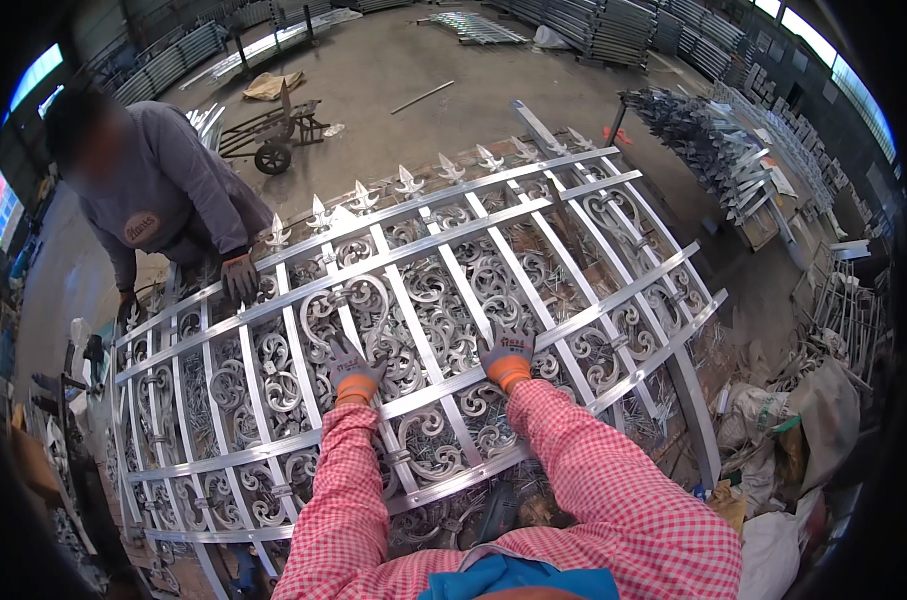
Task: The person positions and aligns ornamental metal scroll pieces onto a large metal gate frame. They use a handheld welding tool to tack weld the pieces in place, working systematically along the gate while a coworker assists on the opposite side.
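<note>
A large silver metal fence panel (421, 397) lies flat in front of me, with bars, cross rails and curled scroll ornaments. Spear-shaped finials (410, 182) line its far edge. My left hand (357, 374), in a grey glove with an orange cuff, rests at a lower cross rail beside a bar, fingers spread. To its right, my right hand (509, 356) is gloved alike and lies over the same rail, its fingers apart. Both palms are hidden. Loose scroll castings (429, 305) are heaped under and between the bars.
Across the panel at left stands a co-worker (164, 190) in grey, one gloved hand (240, 278) on the panel's rail. A wheeled cart (274, 135) stands behind. Metal pieces (699, 140) are piled on a table at far right. Sacks (774, 430) lie at near right.
</note>
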